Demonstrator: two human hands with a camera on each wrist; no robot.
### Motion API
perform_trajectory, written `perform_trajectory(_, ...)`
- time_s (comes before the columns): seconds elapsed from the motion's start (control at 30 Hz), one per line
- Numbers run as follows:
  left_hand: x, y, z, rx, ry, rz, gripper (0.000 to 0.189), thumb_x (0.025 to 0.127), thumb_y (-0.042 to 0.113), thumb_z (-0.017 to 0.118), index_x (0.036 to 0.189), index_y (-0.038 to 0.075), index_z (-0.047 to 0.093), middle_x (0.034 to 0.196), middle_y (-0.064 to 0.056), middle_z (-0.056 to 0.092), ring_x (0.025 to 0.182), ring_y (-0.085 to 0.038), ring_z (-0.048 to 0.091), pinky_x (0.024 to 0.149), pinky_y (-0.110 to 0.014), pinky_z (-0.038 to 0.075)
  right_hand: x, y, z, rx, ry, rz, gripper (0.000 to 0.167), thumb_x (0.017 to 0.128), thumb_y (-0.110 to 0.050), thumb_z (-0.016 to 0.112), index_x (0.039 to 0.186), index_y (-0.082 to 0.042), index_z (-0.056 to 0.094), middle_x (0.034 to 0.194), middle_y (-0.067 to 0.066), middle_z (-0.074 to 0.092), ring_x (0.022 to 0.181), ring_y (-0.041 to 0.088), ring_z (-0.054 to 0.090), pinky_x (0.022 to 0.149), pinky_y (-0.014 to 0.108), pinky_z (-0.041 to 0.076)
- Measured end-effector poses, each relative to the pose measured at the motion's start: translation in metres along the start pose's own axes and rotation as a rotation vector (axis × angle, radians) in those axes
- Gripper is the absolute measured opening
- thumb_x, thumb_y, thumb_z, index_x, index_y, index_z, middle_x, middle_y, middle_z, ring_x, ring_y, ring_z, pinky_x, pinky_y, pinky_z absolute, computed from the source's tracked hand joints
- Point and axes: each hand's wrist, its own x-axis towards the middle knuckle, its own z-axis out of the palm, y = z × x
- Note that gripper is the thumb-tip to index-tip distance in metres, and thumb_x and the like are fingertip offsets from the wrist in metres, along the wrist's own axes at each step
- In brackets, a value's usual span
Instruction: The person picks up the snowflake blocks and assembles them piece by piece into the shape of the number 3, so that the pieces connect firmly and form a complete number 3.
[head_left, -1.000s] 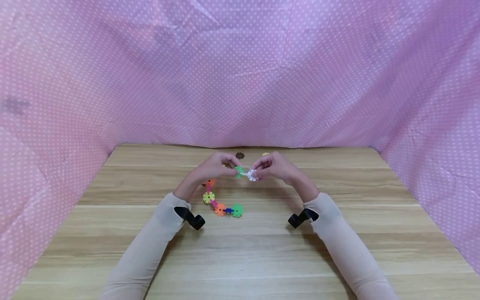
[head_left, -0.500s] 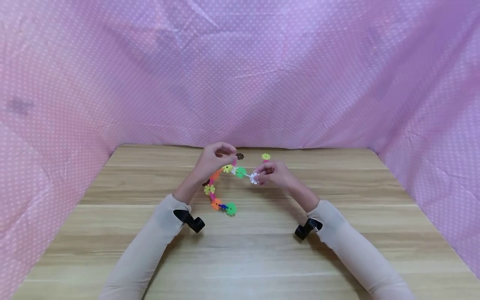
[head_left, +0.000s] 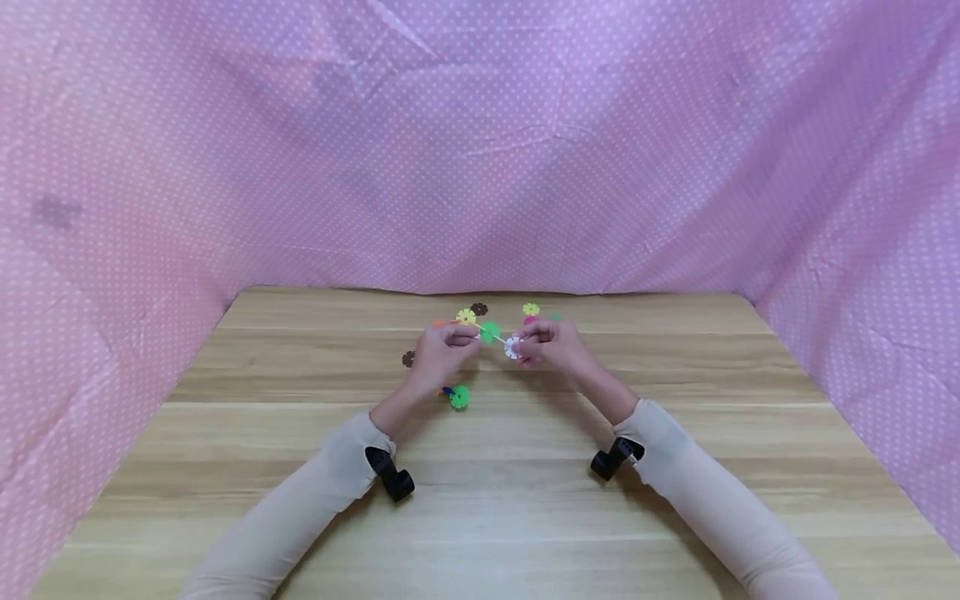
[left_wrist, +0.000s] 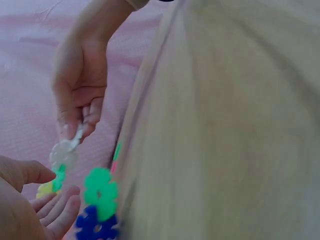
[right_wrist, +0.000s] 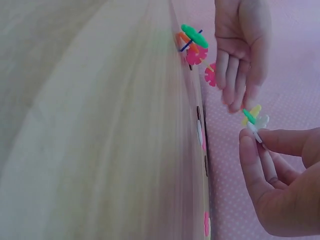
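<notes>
A chain of notched plastic snowflake discs hangs between my two hands. My right hand (head_left: 557,346) pinches the white disc (head_left: 513,347) at its end, thumb and fingertips on it in the right wrist view. The left hand (head_left: 441,357) holds the chain by the adjoining green disc (head_left: 491,332), its thumb touching green in the left wrist view. Beyond the left fingers a yellow disc (head_left: 466,317) shows. The chain's other end, a green disc (head_left: 460,397) joined to a blue disc (left_wrist: 95,227), dangles below the left hand, which hides the chain's middle in the head view.
Near the table's (head_left: 525,500) far edge lie a brown disc (head_left: 479,309), a yellow disc (head_left: 531,309) and a pink disc (head_left: 531,320). Another brown disc (head_left: 408,358) shows left of the left hand. A pink dotted cloth (head_left: 480,167) surrounds the table's back and sides.
The left hand let go of the chain, lifted with fingers spread, then took hold again by the green disc. The right hand kept the white disc, shifting slightly right.
</notes>
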Motion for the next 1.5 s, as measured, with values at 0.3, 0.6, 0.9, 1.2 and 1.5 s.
perform_trajectory(0.3, 0.002, -0.002, 0.014, -0.308, 0.022, -0.151, 0.033, 0.089, -0.004, 0.073, 0.119, -0.013, 0.065, 0.109, -0.030, 0.072, 0.098, -0.039, 0.075, 0.083, -0.037, 0.063, -0.004, 0.001, 0.002, -0.040, -0.070, -0.053, 0.023, 0.089, 0.002, 0.074, 0.109, 0.013, 0.068, 0.087, 0.015, 0.077, 0.074, 0.019, 0.075, 0.081, 0.047, 0.063)
perform_trajectory(0.6, 0.007, -0.003, 0.013, -0.324, 0.016, -0.210, 0.027, 0.082, -0.008, 0.076, 0.108, -0.011, 0.070, 0.100, -0.024, 0.076, 0.080, -0.026, 0.077, 0.081, -0.039, 0.063, -0.006, 0.007, -0.002, -0.126, -0.157, -0.038, 0.023, 0.088, 0.001, 0.076, 0.107, 0.011, 0.069, 0.090, 0.018, 0.077, 0.072, 0.018, 0.074, 0.077, 0.046, 0.064)
perform_trajectory(0.9, 0.018, -0.011, 0.011, -0.250, -0.047, -0.228, 0.026, 0.078, -0.010, 0.080, 0.104, -0.007, 0.074, 0.101, -0.021, 0.076, 0.074, -0.020, 0.075, 0.077, -0.035, 0.064, 0.003, 0.005, -0.025, -0.188, -0.138, 0.001, 0.031, 0.090, -0.004, 0.075, 0.116, 0.010, 0.067, 0.096, 0.017, 0.076, 0.077, 0.019, 0.072, 0.077, 0.040, 0.063)
perform_trajectory(1.2, 0.019, -0.013, 0.013, -0.121, -0.092, -0.185, 0.023, 0.080, -0.007, 0.080, 0.102, -0.002, 0.077, 0.113, -0.019, 0.074, 0.075, -0.014, 0.073, 0.074, -0.029, 0.063, 0.031, 0.005, -0.054, -0.336, -0.101, -0.083, 0.028, 0.092, 0.001, 0.070, 0.119, 0.010, 0.067, 0.107, 0.026, 0.072, 0.083, 0.022, 0.068, 0.070, 0.030, 0.060)
perform_trajectory(1.5, 0.019, -0.013, 0.012, 0.015, -0.093, -0.123, 0.020, 0.079, -0.001, 0.081, 0.098, 0.005, 0.080, 0.111, -0.010, 0.072, 0.080, -0.014, 0.069, 0.072, -0.025, 0.062, 0.062, 0.014, -0.061, -0.579, -0.096, -0.246, 0.025, 0.089, 0.002, 0.075, 0.112, 0.008, 0.071, 0.106, 0.025, 0.073, 0.091, 0.027, 0.066, 0.070, 0.018, 0.051)
